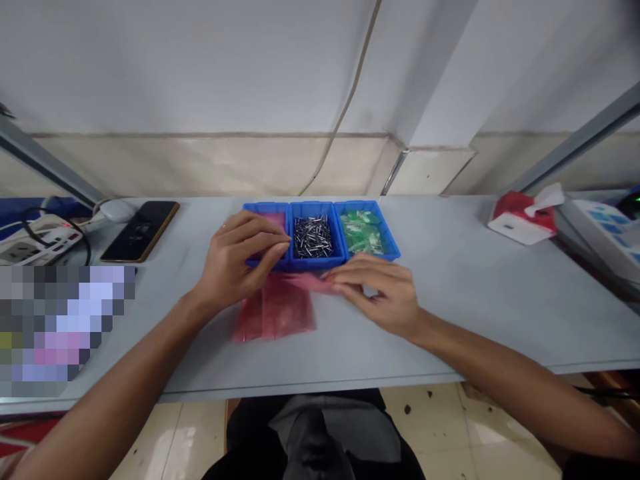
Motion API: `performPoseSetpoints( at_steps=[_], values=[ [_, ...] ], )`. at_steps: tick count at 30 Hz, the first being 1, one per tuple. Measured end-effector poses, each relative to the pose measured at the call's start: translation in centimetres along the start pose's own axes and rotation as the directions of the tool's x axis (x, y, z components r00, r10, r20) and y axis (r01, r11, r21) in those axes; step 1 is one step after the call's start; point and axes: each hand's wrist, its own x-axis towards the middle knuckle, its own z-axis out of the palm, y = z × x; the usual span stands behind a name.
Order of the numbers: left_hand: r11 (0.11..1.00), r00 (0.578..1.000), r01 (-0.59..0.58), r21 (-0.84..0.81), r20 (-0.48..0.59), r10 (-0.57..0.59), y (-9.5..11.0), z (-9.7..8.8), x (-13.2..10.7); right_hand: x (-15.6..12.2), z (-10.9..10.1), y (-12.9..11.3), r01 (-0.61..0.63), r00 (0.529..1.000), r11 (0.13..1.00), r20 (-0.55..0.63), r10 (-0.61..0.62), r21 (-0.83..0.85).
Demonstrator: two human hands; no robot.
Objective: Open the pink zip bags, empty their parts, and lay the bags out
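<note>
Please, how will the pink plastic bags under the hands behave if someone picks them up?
The pink plastic bags look thin and floppy, so they will probably sag when lifted. They are likely very light. Their shiny surface may slide on the table.

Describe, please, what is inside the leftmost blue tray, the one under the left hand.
The leftmost blue tray holds something pink, probably a pink plastic bag. The left hand covers most of the tray's inside, so the rest of what lies there cannot be seen.
</note>
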Motion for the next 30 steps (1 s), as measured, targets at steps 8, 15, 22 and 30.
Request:
performPoseSetpoints(
  at_steps=[8,15,22,30],
  values=[
    [0.957,0.996,0.087,-0.276,0.028,-0.082,2.3,0.8,-0.5,-0.2,-0.3,-0.4,-0.415,0.834,0.76,-0.126,0.538,0.5],
    [0.983,0.979,0.057,-0.175,-0.185,-0.089,2.0,0.4,-0.9,-0.1,0.3,0.3,-0.388,0.81,0.568,-0.026,0.586,0.726],
    [0.864,0.94,0.056,-0.5,-0.267,-0.215,2.5,-0.4,-0.1,0.6,-0.2,0.5,-0.387,0.807,0.422,0.08,0.585,0.82],
    [0.847,0.963,0.132,-0.515,-0.135,-0.232,2.9,-1.6,-0.5,-0.4,0.6,0.6,-0.669,0.707,0.046,0.616,0.348,0.742]
  ],
)
